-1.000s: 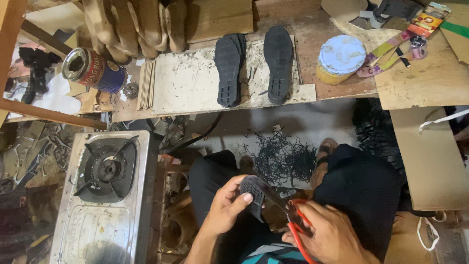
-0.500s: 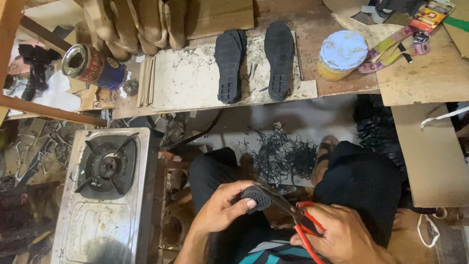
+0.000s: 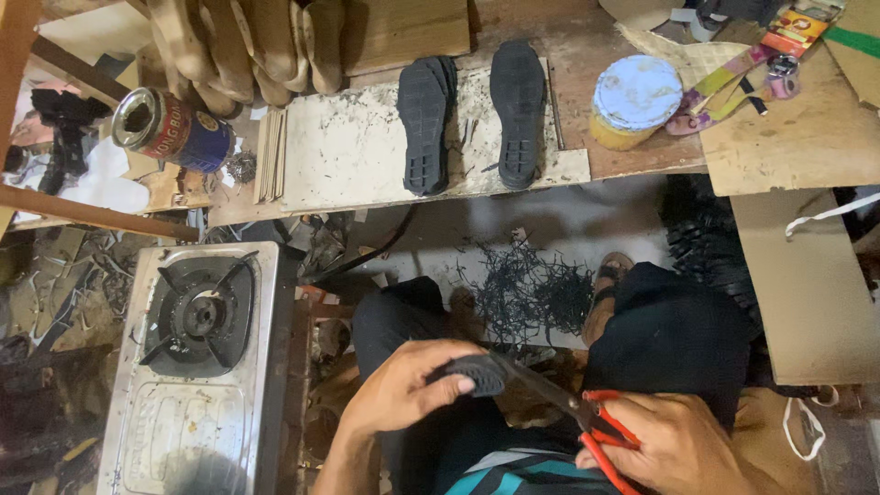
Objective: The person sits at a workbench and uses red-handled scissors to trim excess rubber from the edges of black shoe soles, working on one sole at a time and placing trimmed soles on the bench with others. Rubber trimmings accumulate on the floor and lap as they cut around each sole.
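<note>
I held a dark rubber sole piece [image 3: 475,373] edge-on over my lap, the red-handled scissors [image 3: 577,414] touching its end.

A blue and red labelled tin [image 3: 174,134] lies on its side, open, at the bench's left end. A yellow tub with a pale blue lid [image 3: 634,99] stands toward the right. At the top right corner — a flat red and orange packet [image 3: 796,35].
</note>
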